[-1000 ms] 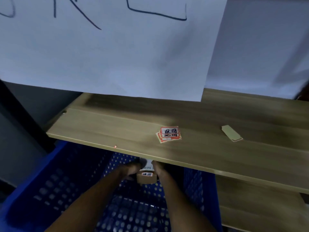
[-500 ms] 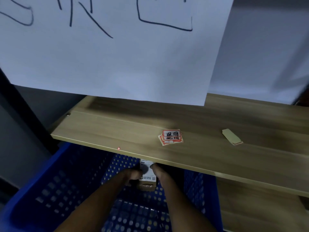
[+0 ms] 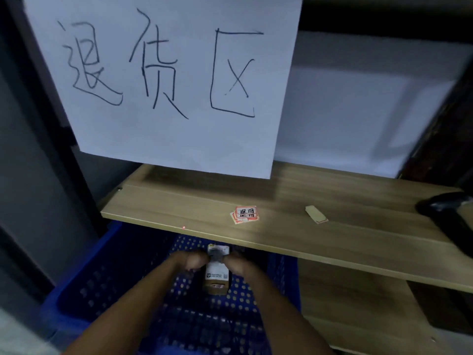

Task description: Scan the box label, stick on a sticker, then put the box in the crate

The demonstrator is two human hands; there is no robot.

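A small brown cardboard box (image 3: 217, 274) with a white printed label on top and a red-and-white sticker on its near face sits low inside the blue perforated crate (image 3: 107, 280). My left hand (image 3: 193, 261) grips its left side and my right hand (image 3: 236, 265) grips its right side, both under the front edge of the wooden shelf (image 3: 332, 242). A small stack of red-bordered stickers (image 3: 245, 214) lies on that shelf above the box.
A peeled sticker backing (image 3: 316, 214) lies on the shelf to the right. A dark scanner-like object (image 3: 448, 208) rests at the shelf's right end. A large white paper sign (image 3: 166, 80) with handwriting hangs above. A lower wooden shelf (image 3: 358, 311) stands right of the crate.
The view has tilted upward, showing more of the sign. Both hands still hold the box in the crate; more of the box's top label now shows.
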